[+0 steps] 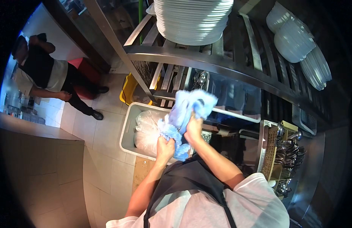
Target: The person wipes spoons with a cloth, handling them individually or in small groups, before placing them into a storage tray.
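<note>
We clench the bunched blue cloth [182, 114] in our left hand [165, 149] and right hand [192, 132], over the right side of the pale plastic bin [124, 131]. We seem mid-handling; shifting one grip calls for the other to steady the loose folds.

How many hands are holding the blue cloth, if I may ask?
2. The left hand grips the lower part of the blue cloth, near the clear bag; the right hand holds it higher up.
</note>
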Motion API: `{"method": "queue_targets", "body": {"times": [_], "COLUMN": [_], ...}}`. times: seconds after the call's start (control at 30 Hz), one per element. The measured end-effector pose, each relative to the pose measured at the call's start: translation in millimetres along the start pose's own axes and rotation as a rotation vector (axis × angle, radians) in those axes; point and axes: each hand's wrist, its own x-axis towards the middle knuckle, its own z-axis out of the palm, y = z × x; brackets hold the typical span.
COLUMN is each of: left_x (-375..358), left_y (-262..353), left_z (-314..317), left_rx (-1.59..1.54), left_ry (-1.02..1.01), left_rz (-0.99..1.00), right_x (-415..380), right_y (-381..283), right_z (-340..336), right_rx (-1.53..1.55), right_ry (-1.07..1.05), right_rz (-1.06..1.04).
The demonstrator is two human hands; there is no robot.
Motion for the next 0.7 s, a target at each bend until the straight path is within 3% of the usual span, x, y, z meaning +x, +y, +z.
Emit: {"method": "queue_targets", "body": {"times": [0.07, 0.13, 0.17, 0.23, 0.3, 0.33, 0.37, 0.43, 0.5, 0.53, 0.57, 0.6, 0.63, 0.67, 0.7], "left_x": [1, 3, 1, -8, -11, -11, -10, -6, -7, -3, 1, 2, 4, 7, 8], "left_y": [5, 5, 8, 25, 36, 37, 38, 29, 21, 8, 5, 3, -2, -27, -33], "left_z": [-7, -12, -17, -24, -23, -24, -23, -9, 3, 1, 5, 11, 17, 22, 25], "left_rx": [-0.012, 0.025, 0.024, 0.114, 0.106, 0.192, 0.274, 0.330, 0.171, 0.278, 0.278, 0.195, 0.111, 0.074, 0.075], "left_ry": [-0.028, -0.044, -0.038, -0.080, -0.020, -0.054, -0.088, -0.052, 0.075, -0.015, -0.016, 0.009, 0.036, 0.001, 0.006], "left_rz": [-0.048, -0.060, -0.056, -0.039, 0.049, 0.007, -0.033, 0.011, 0.089, -0.068, -0.063, -0.078, -0.095, 0.007, 0.009], "right_x": [-1, -7, -10, 23, 34, 31, 32, 11, -11, -24, -33, -34, -33, -31, -21], "right_y": [28, 3, -28, -32, -38, -35, -20, -32, -22, 0, 13, 13, 10, 8, 17], "right_z": [-3, 1, 2, -5, -8, -6, 3, 6, 7, 4, 2, -5, -16, -24, -27], "right_rx": [-0.056, 0.288, 0.264, 0.321, 0.178, 0.247, 0.280, 0.465, 0.410, 0.079, -0.248, -0.248, -0.263, -0.276, -0.150], "right_ry": [-0.057, -0.250, -0.290, -0.276, -0.366, -0.345, -0.105, -0.128, -0.152, -0.088, -0.022, -0.020, -0.177, -0.337, -0.339], "right_rz": [-0.043, 0.159, 0.179, 0.151, -0.078, -0.116, -0.128, 0.115, 0.251, 0.081, -0.099, -0.102, -0.077, -0.050, 0.036]}}
